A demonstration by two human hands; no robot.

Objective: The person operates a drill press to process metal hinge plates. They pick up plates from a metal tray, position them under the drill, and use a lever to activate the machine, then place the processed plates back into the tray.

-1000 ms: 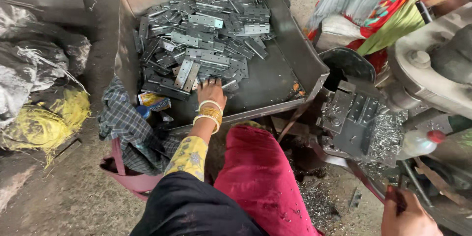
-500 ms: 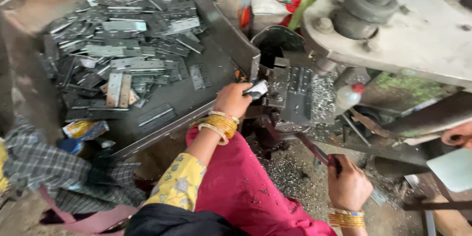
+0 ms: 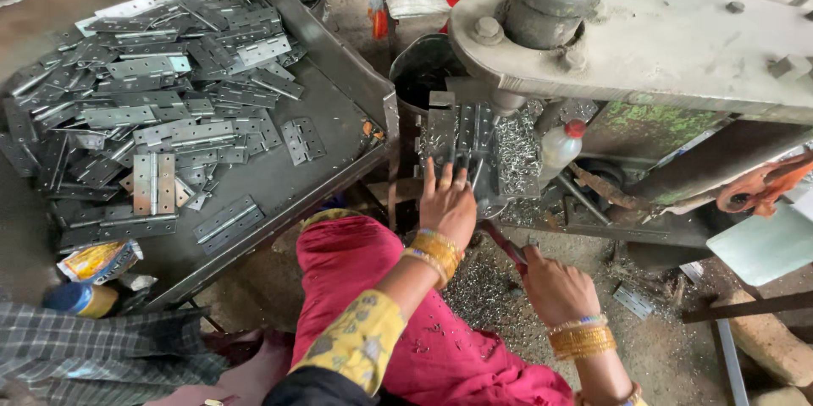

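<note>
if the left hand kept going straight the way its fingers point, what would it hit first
The left hand points up-frame at the press bed; its fingers already seem to rest on the metal piece there, so that comes first, then probably the machine body behind.
</note>
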